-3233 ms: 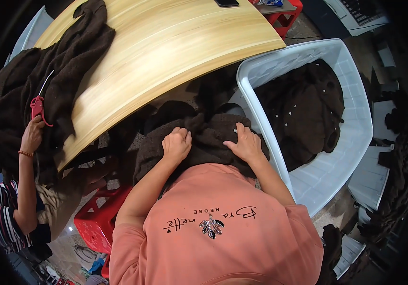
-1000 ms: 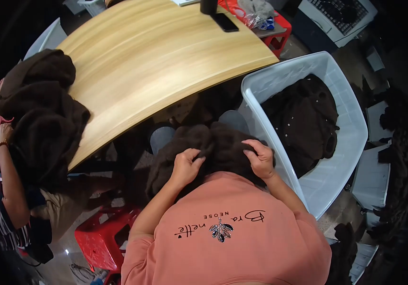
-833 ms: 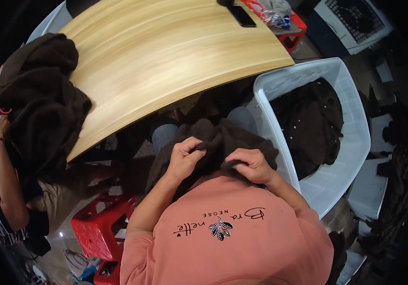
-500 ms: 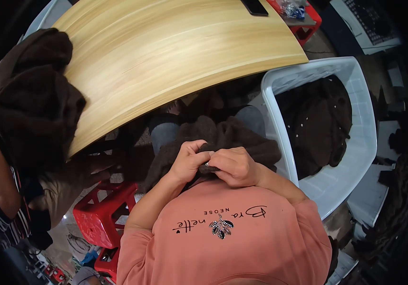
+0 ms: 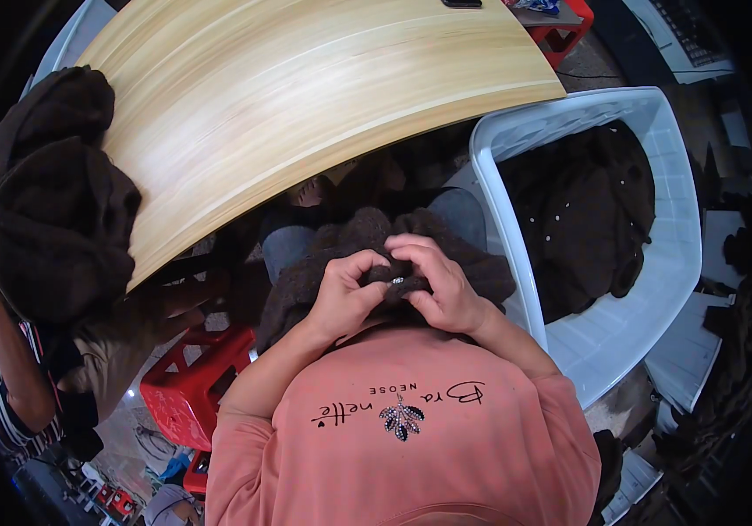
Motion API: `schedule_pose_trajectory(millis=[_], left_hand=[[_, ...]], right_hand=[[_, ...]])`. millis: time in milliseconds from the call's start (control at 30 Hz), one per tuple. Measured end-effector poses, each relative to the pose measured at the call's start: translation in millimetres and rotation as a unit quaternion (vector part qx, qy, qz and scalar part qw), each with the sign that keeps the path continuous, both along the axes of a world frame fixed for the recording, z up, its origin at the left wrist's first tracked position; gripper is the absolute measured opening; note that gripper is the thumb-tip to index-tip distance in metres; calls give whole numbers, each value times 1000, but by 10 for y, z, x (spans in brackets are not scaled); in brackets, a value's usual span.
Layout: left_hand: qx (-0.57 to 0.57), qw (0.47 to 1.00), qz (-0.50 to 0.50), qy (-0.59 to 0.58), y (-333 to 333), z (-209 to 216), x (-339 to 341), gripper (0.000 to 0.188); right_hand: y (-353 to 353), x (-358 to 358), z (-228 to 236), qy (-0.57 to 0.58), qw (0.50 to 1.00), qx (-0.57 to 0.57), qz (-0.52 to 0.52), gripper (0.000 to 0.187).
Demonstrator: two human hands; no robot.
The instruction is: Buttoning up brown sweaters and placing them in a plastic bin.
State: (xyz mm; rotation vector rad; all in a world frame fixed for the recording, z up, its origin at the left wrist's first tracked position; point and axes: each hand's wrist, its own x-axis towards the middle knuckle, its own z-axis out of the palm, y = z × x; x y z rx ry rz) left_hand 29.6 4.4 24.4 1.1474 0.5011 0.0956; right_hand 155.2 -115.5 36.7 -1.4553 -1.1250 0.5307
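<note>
A dark brown knitted garment (image 5: 315, 266) lies bunched across my lap. My left hand (image 5: 348, 294) pinches a fold of it between thumb and fingers, beside a small shiny button (image 5: 397, 281). From the other side my right hand (image 5: 439, 285) is curled round the same fold, its thumb below and its fingers above, with dark cloth between them. The button shows in the gap between my two hands. The fingertips are partly hidden in the dark cloth.
A wood-grain table (image 5: 306, 79) stands ahead. To my right, a pale plastic tub (image 5: 599, 351) holds dark garments with white buttons (image 5: 582, 219). On the left a co-worker's arm (image 5: 17, 368) reaches to a dark garment (image 5: 60, 210) on the table edge. A red stool (image 5: 185, 399) stands nearby.
My right hand has loosened from a tight pinch, its fingers lifting away from its thumb, and the button shows more plainly. My left hand still pinches the fold. The view has shifted slightly.
</note>
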Motion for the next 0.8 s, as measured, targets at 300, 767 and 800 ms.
schedule_pose_trajectory(millis=[300, 767, 800], left_hand=[[194, 979, 43, 54, -40, 33, -43, 11], [-7, 999, 45, -27, 91, -7, 19, 4], [17, 998, 54, -40, 93, -7, 23, 4]], right_hand=[[22, -7, -130, -47, 993, -63, 93, 18], [-2, 43, -96, -211, 970, 112, -46, 36], [-4, 14, -90, -212, 969, 124, -33, 33]])
